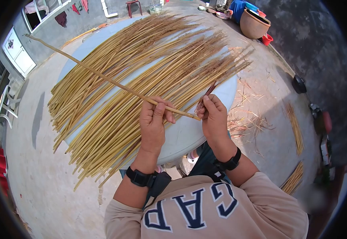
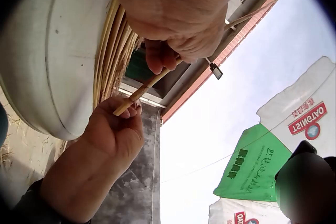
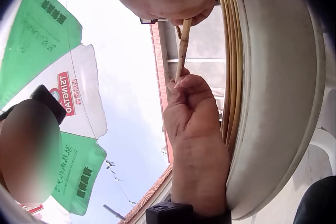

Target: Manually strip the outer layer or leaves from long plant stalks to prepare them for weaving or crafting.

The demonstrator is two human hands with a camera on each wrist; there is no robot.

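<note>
My left hand (image 1: 153,124) pinches a long dry stalk (image 1: 97,73) near its cut end, and the rest slants up to the far left. At that end, my right hand (image 1: 214,119) has its fingertips close against the stalk. It holds a thin, dark reddish-brown strip (image 1: 210,89) that sticks up past the fingers. In the left wrist view the pale stalk tip (image 2: 123,108) shows between the right thumb and fingers. Under both hands, two broad heaps of stalks (image 1: 117,119) with feathery brown heads (image 1: 205,46) lie across a round pale table (image 1: 185,137).
Reddish scraps (image 1: 249,123) litter the concrete right of the table. Two small stalk bundles (image 1: 295,129) lie farther right. A clay pot (image 1: 254,24) and a red bucket (image 1: 267,39) stand at the back right, and a white chair (image 1: 6,105) at the left.
</note>
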